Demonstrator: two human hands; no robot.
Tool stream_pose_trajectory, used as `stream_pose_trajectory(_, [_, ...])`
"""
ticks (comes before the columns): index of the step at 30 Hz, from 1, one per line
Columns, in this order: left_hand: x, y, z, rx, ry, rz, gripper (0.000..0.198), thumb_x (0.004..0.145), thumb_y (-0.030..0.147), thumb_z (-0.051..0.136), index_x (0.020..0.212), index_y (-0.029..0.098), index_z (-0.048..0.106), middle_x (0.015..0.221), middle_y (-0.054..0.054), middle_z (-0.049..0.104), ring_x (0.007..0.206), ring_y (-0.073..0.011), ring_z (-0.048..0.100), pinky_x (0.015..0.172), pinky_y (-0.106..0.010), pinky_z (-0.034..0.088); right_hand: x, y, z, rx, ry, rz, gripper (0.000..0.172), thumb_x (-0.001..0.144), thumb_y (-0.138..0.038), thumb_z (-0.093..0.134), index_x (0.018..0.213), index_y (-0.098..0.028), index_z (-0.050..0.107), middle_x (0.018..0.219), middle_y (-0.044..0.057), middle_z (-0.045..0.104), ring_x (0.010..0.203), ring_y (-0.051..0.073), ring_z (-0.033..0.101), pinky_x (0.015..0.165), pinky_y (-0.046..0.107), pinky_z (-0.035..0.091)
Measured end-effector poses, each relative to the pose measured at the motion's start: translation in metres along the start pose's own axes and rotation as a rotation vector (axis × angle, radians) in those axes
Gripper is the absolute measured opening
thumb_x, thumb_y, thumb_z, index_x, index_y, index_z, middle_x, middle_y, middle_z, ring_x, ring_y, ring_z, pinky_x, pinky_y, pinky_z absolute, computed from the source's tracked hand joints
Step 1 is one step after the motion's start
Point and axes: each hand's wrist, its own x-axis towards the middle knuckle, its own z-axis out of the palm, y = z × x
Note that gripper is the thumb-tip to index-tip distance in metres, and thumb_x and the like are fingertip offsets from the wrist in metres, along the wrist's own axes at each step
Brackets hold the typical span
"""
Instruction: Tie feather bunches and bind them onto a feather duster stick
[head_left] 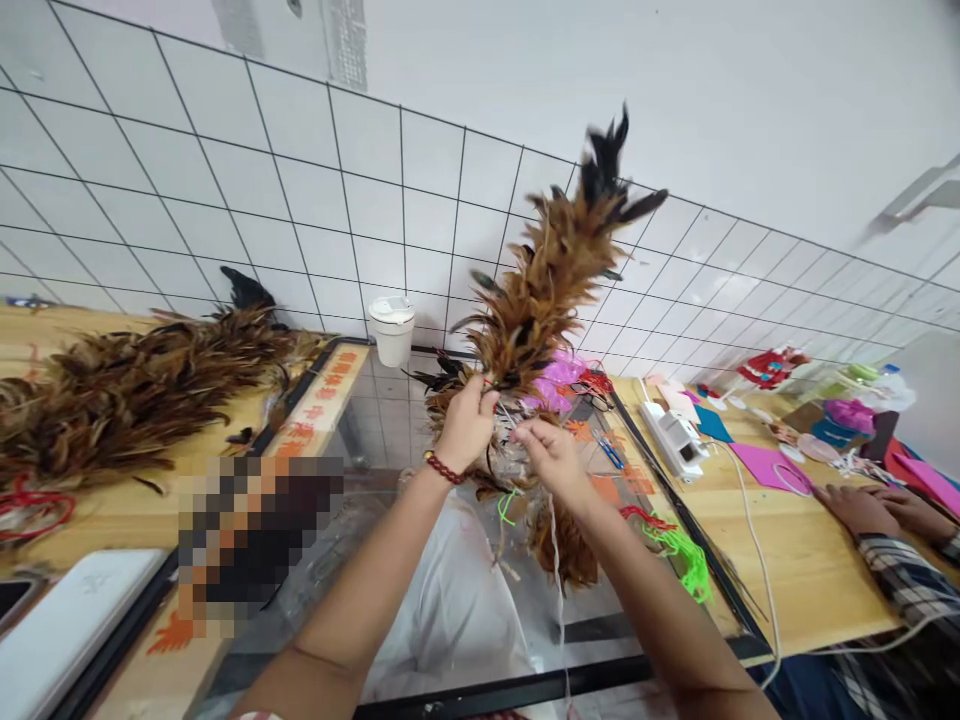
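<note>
Seemingly partway along: above the glass-topped desk (379, 420), the left hand (465, 430) grips a tilted feather plume (546, 275) low down while the right hand (553, 458) pinches white string (561, 620). The plume's upper length looks full; its lower end appears unfinished.

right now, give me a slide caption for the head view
Left hand grips feathers at their base, right hand pinches white string, cup standing behind.
</note>
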Motion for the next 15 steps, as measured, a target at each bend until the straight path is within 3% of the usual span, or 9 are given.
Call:
stream_pose_trajectory(3, [-0.007, 0.008, 0.004, 0.223, -0.085, 0.046, 0.018, 0.088, 0.017, 0.042, 0.098, 0.016, 0.057, 0.092, -0.010, 0.068, 0.088, -0.0224, 0.063, 0.077, -0.031, 0.044, -0.001, -0.018, -0.020, -0.615, -0.004, -0.286, 0.027, 0.090, -0.028, 0.044, 0.078, -0.018, 0.066, 0.063, 0.001, 0.058, 0.058, 0.011, 0.049, 0.057, 0.023, 0.031])
stream_pose_trajectory(7, [-0.015, 0.017, 0.005, 0.427, -0.194, 0.153, 0.019, 0.089, 0.017, 0.041, 0.100, 0.018, 0.056, 0.095, -0.010, 0.068, 0.090, -0.0239, 0.065, 0.074, -0.032, 0.045, 0.014, -0.049, -0.045, -1.179, 0.024, -0.437, 0.024, 0.088, -0.021, 0.045, 0.087, -0.020, 0.069, 0.071, 0.004, 0.064, 0.062, 0.013, 0.050, 0.056, 0.027, 0.024])
stream_pose_trajectory(11, [-0.026, 0.026, 0.008, 0.622, -0.393, 0.296, 0.022, 0.091, 0.023, 0.039, 0.102, 0.016, 0.056, 0.095, -0.012, 0.067, 0.081, -0.0257, 0.067, 0.067, -0.034, 0.046, 0.039, -0.068, -0.056, -1.324, -0.200, -0.501, 0.025, 0.089, -0.019, 0.045, 0.083, -0.017, 0.069, 0.078, 0.007, 0.065, 0.067, 0.014, 0.052, 0.056, 0.029, 0.023])
stream_pose_trajectory(15, [-0.034, 0.036, 0.007, 0.710, -0.450, 0.384, 0.034, 0.093, 0.024, 0.035, 0.120, 0.013, 0.051, 0.096, -0.015, 0.065, 0.077, -0.0258, 0.067, 0.065, -0.034, 0.047, 0.067, -0.059, -0.069, -1.120, -0.329, -0.292, 0.019, 0.086, -0.024, 0.055, 0.080, -0.016, 0.071, 0.084, 0.006, 0.069, 0.073, 0.014, 0.057, 0.059, 0.025, 0.029])
